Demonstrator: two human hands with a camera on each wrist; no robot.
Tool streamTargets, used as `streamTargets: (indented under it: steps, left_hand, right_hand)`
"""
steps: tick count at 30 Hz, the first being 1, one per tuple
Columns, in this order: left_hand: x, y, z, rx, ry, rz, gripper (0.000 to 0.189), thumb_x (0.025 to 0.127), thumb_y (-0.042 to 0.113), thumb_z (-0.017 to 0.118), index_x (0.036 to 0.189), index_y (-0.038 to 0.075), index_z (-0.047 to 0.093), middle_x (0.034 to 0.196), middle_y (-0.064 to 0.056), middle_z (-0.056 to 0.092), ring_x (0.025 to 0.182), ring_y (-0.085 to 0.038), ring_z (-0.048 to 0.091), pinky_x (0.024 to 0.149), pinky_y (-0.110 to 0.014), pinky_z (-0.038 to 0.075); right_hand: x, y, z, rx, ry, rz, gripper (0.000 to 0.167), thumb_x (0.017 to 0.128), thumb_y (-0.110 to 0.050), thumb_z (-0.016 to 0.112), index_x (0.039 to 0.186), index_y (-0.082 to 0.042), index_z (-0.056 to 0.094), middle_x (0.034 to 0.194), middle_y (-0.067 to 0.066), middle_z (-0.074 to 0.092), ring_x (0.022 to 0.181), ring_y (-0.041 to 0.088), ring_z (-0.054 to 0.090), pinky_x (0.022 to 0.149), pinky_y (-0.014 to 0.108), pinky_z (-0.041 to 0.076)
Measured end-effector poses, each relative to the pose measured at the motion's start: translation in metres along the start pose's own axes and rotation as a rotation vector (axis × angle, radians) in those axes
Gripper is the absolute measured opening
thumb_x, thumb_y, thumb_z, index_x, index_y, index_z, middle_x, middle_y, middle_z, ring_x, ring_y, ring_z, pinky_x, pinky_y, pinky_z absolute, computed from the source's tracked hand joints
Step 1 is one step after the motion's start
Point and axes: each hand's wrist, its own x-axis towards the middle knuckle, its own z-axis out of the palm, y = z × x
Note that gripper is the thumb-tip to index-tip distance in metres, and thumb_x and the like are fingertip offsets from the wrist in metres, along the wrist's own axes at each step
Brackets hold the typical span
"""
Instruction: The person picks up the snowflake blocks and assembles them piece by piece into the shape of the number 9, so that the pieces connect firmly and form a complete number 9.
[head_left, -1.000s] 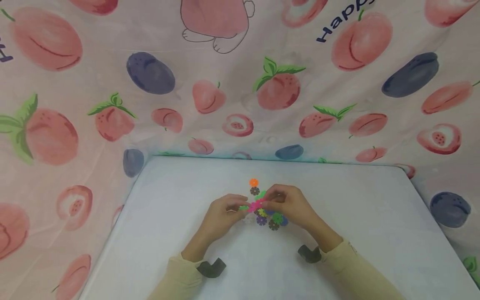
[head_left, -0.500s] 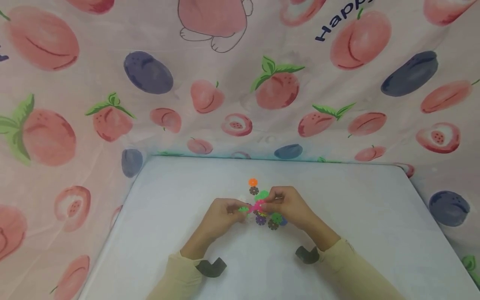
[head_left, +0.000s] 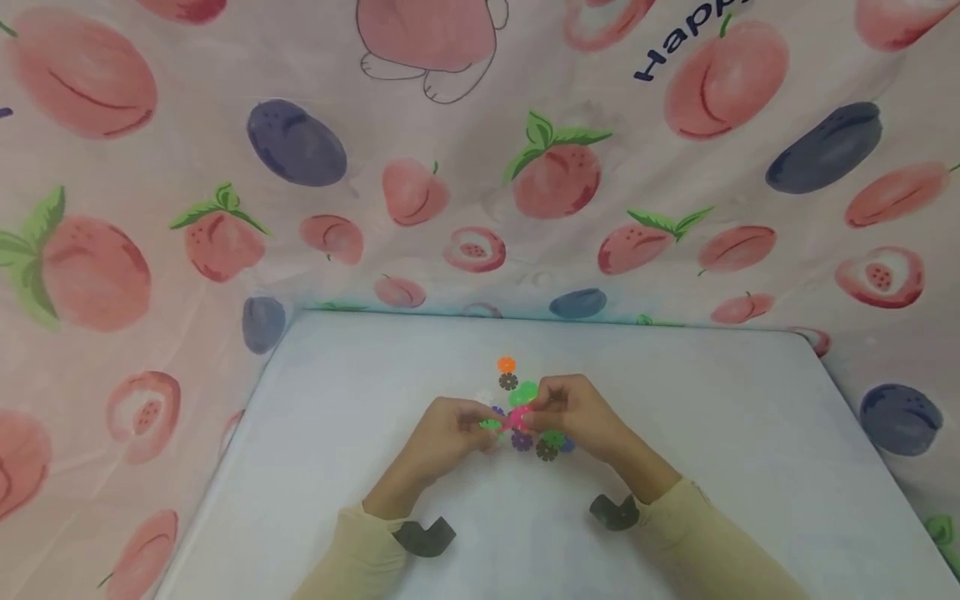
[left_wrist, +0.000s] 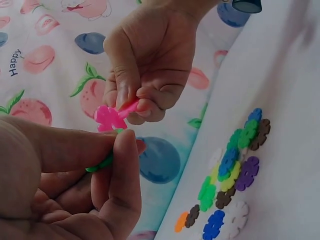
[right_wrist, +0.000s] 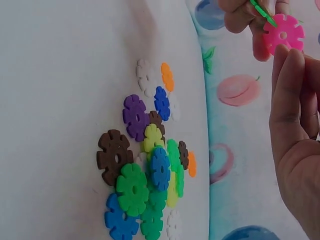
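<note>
My left hand (head_left: 446, 429) pinches a green snowflake disc (head_left: 491, 424) between thumb and fingers. Opposite it, my right hand (head_left: 581, 412) pinches bright pink snowflake discs (head_left: 519, 417) by the edge. One pink disc (left_wrist: 109, 117) faces the left wrist camera, and another pink part is seen edge-on in the right fingers. In the right wrist view, the green disc (right_wrist: 262, 12) meets the rim of the pink disc (right_wrist: 294, 33) at an angle; fingers hide part of the joint. Both hands are held above the loose discs.
Several loose snowflake discs lie in an overlapping pile on the white table (head_left: 337, 375): purple (right_wrist: 135, 117), brown (right_wrist: 108, 157), blue (right_wrist: 156, 170), green, yellow and white. An orange disc (head_left: 506, 365) lies at the far end. A fruit-print cloth (head_left: 450, 192) hangs behind the table.
Both hands have come down slightly, and the left fingers have closed in on the green disc. The pink discs have turned and shifted slightly. The loose discs keep their places.
</note>
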Motion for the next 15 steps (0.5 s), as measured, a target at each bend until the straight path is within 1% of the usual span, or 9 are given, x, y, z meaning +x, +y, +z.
streamTargets:
  steps: [2, 5, 9, 12, 15]
  left_hand:
    - [-0.0002, 0.0009, -0.0002, -0.004, 0.004, -0.003, 0.021, 0.087, 0.002, 0.069, 0.106, 0.005, 0.078, 0.090, -0.019, 0.077, 0.076, -0.015, 0.072, 0.065, -0.027, 0.050]
    - [-0.0005, 0.0004, -0.0006, -0.035, -0.002, -0.012, 0.022, 0.086, 0.002, 0.069, 0.107, 0.003, 0.078, 0.093, -0.022, 0.077, 0.078, -0.018, 0.074, 0.070, -0.028, 0.053]
    - [0.0000, -0.0015, -0.0022, -0.091, -0.011, -0.021, 0.024, 0.085, 0.001, 0.069, 0.108, 0.001, 0.077, 0.097, -0.021, 0.077, 0.082, -0.019, 0.075, 0.077, -0.029, 0.057]
    - [0.0017, -0.0023, -0.0038, -0.132, -0.032, -0.023, 0.026, 0.086, 0.003, 0.070, 0.111, 0.002, 0.075, 0.105, -0.021, 0.076, 0.086, -0.018, 0.073, 0.081, -0.030, 0.058]
    - [0.0030, -0.0011, -0.0056, -0.164, -0.070, -0.037, 0.030, 0.089, 0.006, 0.069, 0.119, 0.004, 0.072, 0.117, -0.020, 0.073, 0.095, -0.026, 0.072, 0.085, -0.034, 0.060]
  right_hand:
    - [-0.0001, 0.0001, 0.0007, 0.012, 0.001, -0.006, 0.016, 0.089, -0.002, 0.073, 0.081, 0.002, 0.060, 0.087, 0.012, 0.073, 0.086, 0.039, 0.074, 0.080, 0.034, 0.063]
    - [-0.0002, 0.0010, 0.0012, 0.018, 0.007, 0.002, 0.016, 0.089, -0.002, 0.074, 0.081, 0.002, 0.060, 0.087, 0.010, 0.074, 0.086, 0.038, 0.074, 0.079, 0.033, 0.062]
    - [-0.0004, 0.0027, 0.0005, 0.014, 0.012, 0.013, 0.016, 0.089, -0.006, 0.075, 0.082, 0.000, 0.061, 0.088, 0.010, 0.074, 0.087, 0.038, 0.074, 0.080, 0.036, 0.062]
    - [-0.0004, 0.0029, -0.0013, 0.002, 0.027, 0.012, 0.016, 0.090, -0.011, 0.077, 0.084, -0.003, 0.065, 0.092, 0.011, 0.073, 0.089, 0.036, 0.075, 0.082, 0.038, 0.062]
    - [-0.0004, 0.0013, -0.0017, -0.005, 0.054, 0.021, 0.016, 0.089, -0.019, 0.080, 0.088, -0.006, 0.070, 0.099, 0.011, 0.073, 0.089, 0.029, 0.076, 0.083, 0.038, 0.063]
